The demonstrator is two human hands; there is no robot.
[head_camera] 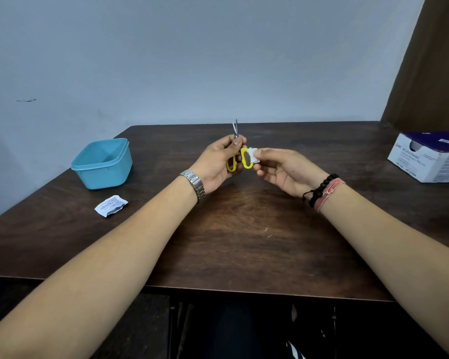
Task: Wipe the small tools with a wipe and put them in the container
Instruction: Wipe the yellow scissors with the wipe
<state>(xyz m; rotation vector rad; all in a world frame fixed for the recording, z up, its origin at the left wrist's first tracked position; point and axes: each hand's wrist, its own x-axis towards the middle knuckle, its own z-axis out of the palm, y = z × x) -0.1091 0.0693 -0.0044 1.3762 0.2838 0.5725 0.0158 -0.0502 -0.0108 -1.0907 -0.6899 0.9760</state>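
Small scissors [245, 159] with yellow handle loops and thin metal blades pointing up are held above the middle of the dark wooden table [244, 229]. My left hand [218, 163] grips them around the pivot and left loop. My right hand [283, 169] pinches a small white wipe [253, 154] against the right yellow loop. A light blue square container [103, 164] stands open at the left of the table, with nothing visible inside it.
A torn white wipe wrapper [111, 205] lies in front of the blue container. A white and purple box [428, 156] sits at the table's right edge. A pale wall stands behind the table, and a brown curtain [430, 60] hangs at the right.
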